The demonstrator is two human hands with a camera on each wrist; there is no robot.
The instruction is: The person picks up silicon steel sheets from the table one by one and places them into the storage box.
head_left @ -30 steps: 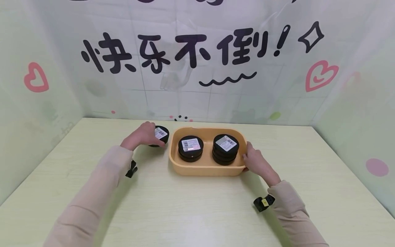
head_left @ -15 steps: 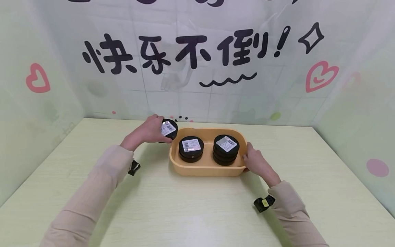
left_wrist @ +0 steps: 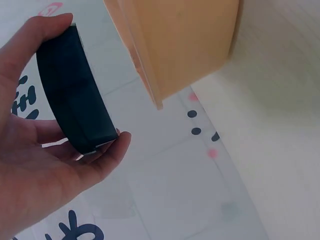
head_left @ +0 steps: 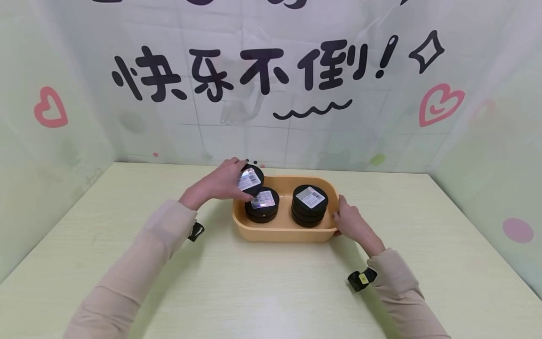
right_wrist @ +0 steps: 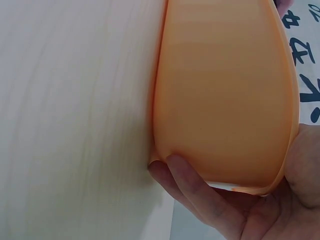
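Observation:
My left hand (head_left: 222,182) grips a flat round black container (head_left: 251,179) with a white barcode label, thumb and fingers at its edge. The container is held tilted over the left end of an orange tray (head_left: 281,235), overlapping a stack of black containers (head_left: 261,215) there. Another stack (head_left: 308,214), taller, stands in the tray's right half. With my right hand (head_left: 351,222) I hold the tray's right end, fingers on the outer wall and rim. The left wrist view shows the gripped container (left_wrist: 75,85) edge-on beside the tray's wall (left_wrist: 190,45).
A pale wood-grain table (head_left: 271,287) lies under the tray. Behind it hangs a printed sheet (head_left: 271,136) with black characters, and more sheeting closes in both sides. Each wrist carries a small black camera (head_left: 360,280).
My left hand has lifted the black container from the table left of the tray and carried it rightward over the tray's left end. The right hand and the tray have stayed put.

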